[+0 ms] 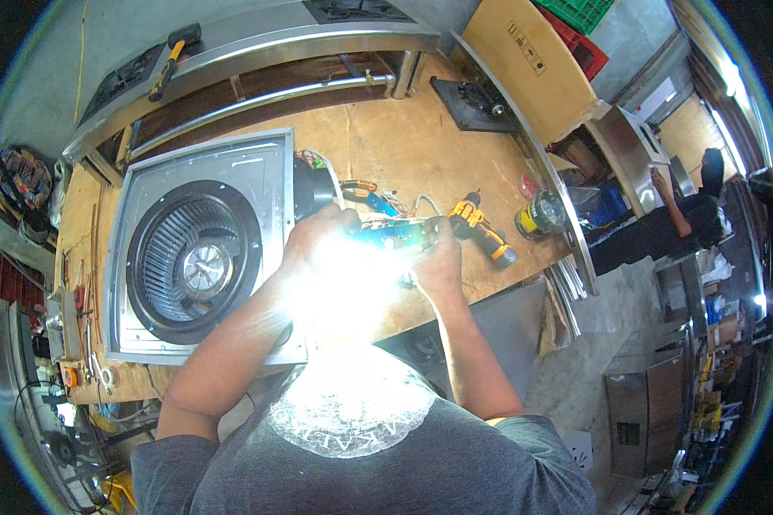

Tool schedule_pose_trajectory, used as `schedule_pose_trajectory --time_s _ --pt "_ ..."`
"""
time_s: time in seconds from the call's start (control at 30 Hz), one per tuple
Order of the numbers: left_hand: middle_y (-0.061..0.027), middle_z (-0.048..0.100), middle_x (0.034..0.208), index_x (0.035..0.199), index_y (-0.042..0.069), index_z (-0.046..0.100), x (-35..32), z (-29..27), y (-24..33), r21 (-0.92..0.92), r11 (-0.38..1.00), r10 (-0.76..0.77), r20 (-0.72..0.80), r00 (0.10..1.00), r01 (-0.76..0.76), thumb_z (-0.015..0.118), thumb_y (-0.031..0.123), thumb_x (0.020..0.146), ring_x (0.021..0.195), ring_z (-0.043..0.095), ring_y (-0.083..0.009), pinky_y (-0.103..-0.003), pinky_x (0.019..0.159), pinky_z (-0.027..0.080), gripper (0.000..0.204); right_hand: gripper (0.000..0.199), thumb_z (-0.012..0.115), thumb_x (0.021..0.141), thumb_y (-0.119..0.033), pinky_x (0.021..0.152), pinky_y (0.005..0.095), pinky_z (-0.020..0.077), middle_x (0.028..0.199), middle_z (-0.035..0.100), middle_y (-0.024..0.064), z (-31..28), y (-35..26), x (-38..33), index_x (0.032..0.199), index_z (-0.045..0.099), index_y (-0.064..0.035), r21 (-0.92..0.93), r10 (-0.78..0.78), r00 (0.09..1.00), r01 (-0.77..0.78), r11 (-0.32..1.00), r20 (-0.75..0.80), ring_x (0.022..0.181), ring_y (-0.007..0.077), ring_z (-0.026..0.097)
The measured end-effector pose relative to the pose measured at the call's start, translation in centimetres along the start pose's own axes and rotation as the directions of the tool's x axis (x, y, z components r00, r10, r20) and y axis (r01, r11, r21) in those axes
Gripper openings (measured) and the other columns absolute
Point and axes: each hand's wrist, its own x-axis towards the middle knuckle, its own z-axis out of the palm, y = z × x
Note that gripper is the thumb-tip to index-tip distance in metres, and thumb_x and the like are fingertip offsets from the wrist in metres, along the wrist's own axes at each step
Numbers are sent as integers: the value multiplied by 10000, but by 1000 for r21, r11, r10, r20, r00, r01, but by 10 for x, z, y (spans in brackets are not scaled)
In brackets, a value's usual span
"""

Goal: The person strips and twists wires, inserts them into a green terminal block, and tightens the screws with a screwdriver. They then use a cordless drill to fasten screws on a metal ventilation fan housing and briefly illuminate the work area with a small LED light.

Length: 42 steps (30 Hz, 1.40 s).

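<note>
Both my hands are raised over the wooden workbench, in front of a strong white glare. My left hand is closed by the left end of a flat blue-green piece that looks like a circuit board. At its right end, my right hand pinches it between thumb and fingers. Glare hides its lower part and some of my left fingers. Just left of my hands lies a square grey metal blower unit with a round black-rimmed fan wheel. A dark motor housing with loose wires sits at its right side.
A yellow-black cordless drill, orange-handled pliers and a can lie or stand on the workbench. A hammer rests on the metal frame behind. Hand tools line the left edge. A person is at far right.
</note>
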Motion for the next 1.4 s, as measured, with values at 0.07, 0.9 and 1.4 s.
schedule_pose_trajectory --time_s 0.07,0.9,1.4 --pt "-130 620 885 921 88 654 -1 -1 1 112 991 75 -37 997 -71 801 375 732 860 644 -340 -441 736 505 374 556 892 709 -302 559 326 473 684 582 56 4 7 0 1029 540 -14 -57 -72 996 69 996 -46 597 177 574" --pt "-155 650 955 1046 60 690 3 2 -9 26 991 131 60 990 -132 815 326 751 903 647 -338 -425 805 506 416 365 769 867 -121 590 258 449 785 607 24 -15 33 -3 1145 554 -22 290 46 986 -92 953 162 678 79 553" --pt "-174 636 942 1038 60 687 5 6 -13 -2 998 57 229 972 -58 808 287 766 884 633 -364 -446 782 498 374 180 701 906 -45 509 254 383 697 562 13 -12 66 -8 967 532 -46 446 135 966 -222 867 219 564 86 498"
